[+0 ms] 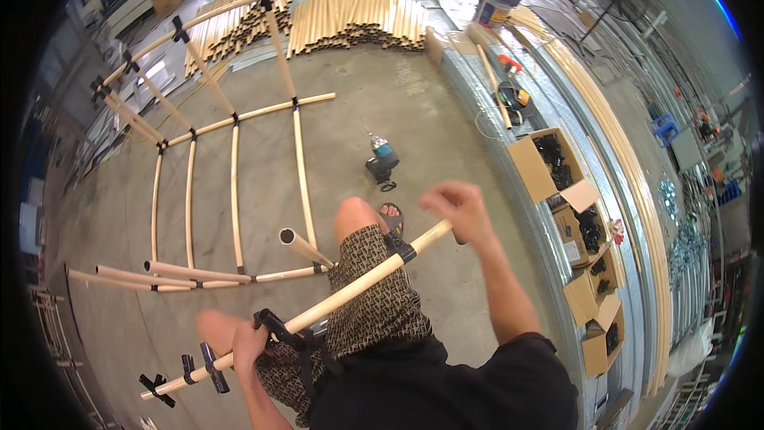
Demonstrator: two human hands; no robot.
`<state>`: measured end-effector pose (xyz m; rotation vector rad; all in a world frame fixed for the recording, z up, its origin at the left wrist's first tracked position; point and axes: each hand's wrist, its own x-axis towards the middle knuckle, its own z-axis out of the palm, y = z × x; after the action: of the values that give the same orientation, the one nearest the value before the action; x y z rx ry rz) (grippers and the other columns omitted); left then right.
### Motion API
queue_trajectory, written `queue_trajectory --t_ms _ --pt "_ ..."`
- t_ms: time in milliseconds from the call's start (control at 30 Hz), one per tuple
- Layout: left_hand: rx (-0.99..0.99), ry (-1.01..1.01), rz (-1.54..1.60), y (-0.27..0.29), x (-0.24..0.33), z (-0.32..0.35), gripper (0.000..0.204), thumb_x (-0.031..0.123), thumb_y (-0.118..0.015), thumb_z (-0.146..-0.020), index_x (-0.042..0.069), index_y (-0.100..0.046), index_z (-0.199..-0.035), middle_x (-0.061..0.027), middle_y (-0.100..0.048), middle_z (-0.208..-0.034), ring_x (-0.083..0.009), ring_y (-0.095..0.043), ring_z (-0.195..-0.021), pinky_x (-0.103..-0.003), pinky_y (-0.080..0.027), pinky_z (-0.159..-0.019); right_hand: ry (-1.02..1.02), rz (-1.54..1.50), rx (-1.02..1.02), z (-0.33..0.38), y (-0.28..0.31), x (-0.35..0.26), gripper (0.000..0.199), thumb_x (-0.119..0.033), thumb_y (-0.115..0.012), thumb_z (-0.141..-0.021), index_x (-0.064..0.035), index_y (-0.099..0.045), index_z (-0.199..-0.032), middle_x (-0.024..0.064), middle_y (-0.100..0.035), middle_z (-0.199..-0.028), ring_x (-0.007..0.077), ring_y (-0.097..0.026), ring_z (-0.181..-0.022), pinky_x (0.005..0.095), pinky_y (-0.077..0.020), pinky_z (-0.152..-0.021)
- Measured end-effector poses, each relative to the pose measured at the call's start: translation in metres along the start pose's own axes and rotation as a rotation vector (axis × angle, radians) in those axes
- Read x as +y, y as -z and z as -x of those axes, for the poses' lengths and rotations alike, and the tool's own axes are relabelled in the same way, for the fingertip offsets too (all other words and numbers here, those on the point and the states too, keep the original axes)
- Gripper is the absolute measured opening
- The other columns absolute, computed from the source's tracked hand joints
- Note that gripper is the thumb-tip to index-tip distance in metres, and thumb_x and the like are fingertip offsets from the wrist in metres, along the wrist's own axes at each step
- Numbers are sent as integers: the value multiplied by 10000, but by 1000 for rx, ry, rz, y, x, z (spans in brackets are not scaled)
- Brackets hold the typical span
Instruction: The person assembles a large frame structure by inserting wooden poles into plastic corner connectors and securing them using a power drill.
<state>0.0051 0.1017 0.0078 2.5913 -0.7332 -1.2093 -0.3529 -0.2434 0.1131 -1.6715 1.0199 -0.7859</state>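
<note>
A long cream-coloured pipe [350, 293] lies slantwise across my lap, with several black pipe joints fitted along it. My left hand [249, 344] is closed round the pipe, beside a black joint [278, 330]. Left of that hand, other black joints [213, 368] sit toward the pipe's lower left end. Another black joint [403, 248] is near its upper right end. My right hand [463, 211] is at that upper right end, its fingers bent and blurred by motion. Whether it grips anything is unclear. A cordless drill [382, 155] lies on the floor ahead of my foot.
A pipe frame [236, 191] with black joints stands at the left. Stacks of cut pipes [358, 20] lie at the far side. To the right, metal bars carry open cardboard boxes [532, 169] of black joints, a hand tool with red [509, 64] and long pipes [629, 183].
</note>
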Motion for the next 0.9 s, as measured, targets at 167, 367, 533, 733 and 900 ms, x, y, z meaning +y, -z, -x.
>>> queue_trajectory --t_ms 167,367,533,733,900 --pt "160 -52 -36 -2 8 13 490 446 -608 -889 -33 -702 -843 -262 -650 -716 -422 -680 -724 -472 -508 -682 11 440 142 -93 34 69 221 -197 -716 -866 7 -726 -951 126 -736 -817 189 -700 -729 322 -541 -703" --pt "356 -21 -29 -16 -5 32 534 493 -620 -908 -28 -677 -803 -277 -628 -745 -481 -626 -762 -516 -471 -653 -35 584 378 -189 60 236 238 -195 -698 -840 12 -729 -952 157 -733 -827 258 -706 -748 361 -539 -723" --pt "481 7 59 -16 -18 46 429 407 -651 -933 3 -661 -787 -204 -620 -664 -376 -634 -648 -452 -474 -608 -720 519 -130 -219 52 375 518 -332 -768 -797 99 -668 -1066 175 -715 -890 252 -689 -753 364 -546 -718" --pt "582 -106 170 -12 -44 54 342 352 -659 -949 32 -679 -828 -113 -609 -641 -236 -588 -580 -369 -460 -578 -195 775 -32 -234 -28 426 835 -513 -837 -692 94 -577 -1202 243 -674 -1102 385 -645 -1067 464 -497 -924" --pt "465 16 154 -1 -37 53 320 262 -680 -938 -16 -623 -791 -71 -588 -615 -131 -530 -570 -326 -427 -536 -292 660 114 -225 -70 430 771 -440 -863 -660 88 -579 -1144 270 -677 -1071 400 -661 -1005 468 -503 -883"
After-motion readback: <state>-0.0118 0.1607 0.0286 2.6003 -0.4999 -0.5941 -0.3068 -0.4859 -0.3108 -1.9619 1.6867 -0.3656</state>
